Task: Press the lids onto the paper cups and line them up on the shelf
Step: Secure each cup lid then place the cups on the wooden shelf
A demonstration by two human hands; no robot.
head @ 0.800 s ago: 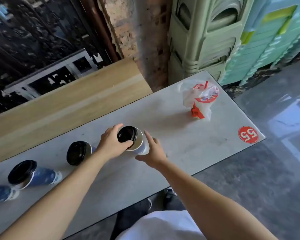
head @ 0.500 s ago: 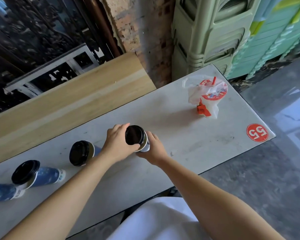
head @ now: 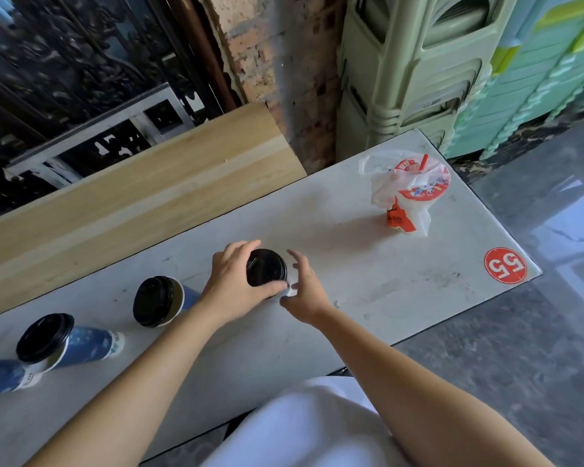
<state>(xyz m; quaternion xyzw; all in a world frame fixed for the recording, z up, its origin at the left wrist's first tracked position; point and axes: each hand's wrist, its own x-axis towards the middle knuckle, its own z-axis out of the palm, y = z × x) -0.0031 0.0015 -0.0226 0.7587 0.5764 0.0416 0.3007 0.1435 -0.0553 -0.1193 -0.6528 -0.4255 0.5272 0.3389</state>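
Note:
A paper cup with a black lid point(head: 266, 267) stands upright mid-table. My left hand point(head: 233, 281) grips it from the left, fingers and thumb curled round the lid's rim. My right hand point(head: 305, 288) hovers just to the cup's right, fingers spread and loosely bent, holding nothing. To the left stand two more lidded cups: one point(head: 157, 301) with a blue and white wall, another point(head: 46, 338) further left. A third blue cup point(head: 0, 375) is cut off by the left edge. The wooden shelf point(head: 132, 197) runs behind the table.
The grey table point(head: 368, 281) carries a red-and-white drink cup in a plastic bag point(head: 412, 190) at far right and a red "55" sticker point(head: 504, 265) near the right corner. Stacked green plastic chairs point(head: 418, 62) and a brick pillar point(head: 277, 62) stand behind.
The lid now sits flat on the middle cup. My right hand has let go of the cup's side and pulled a little away; the left hand stays on the lid.

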